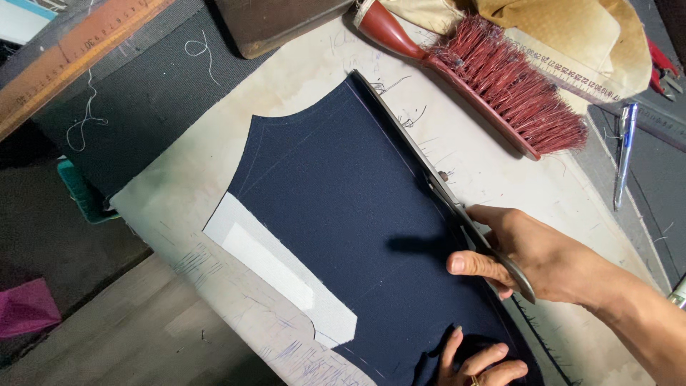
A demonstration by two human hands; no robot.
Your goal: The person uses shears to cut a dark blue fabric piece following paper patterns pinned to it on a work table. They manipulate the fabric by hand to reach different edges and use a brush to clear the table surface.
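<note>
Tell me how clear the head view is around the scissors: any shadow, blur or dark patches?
Head view: sharp on the scissors and navy fabric; right hand casts a small shadow on the cloth; left hand cut by the frame edge; lower-left corner dim.

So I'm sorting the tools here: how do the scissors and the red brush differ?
The scissors are slim grey metal, while the red brush is bulky with bristles. The scissors are held by the right hand along the navy cloth edge; the brush lies untouched, off the cloth. Both rest on the pale table cover.

A cloth-covered table (457, 154) carries navy fabric (343, 200), a red brush (500, 78), perhaps a pen (625, 154).
</note>
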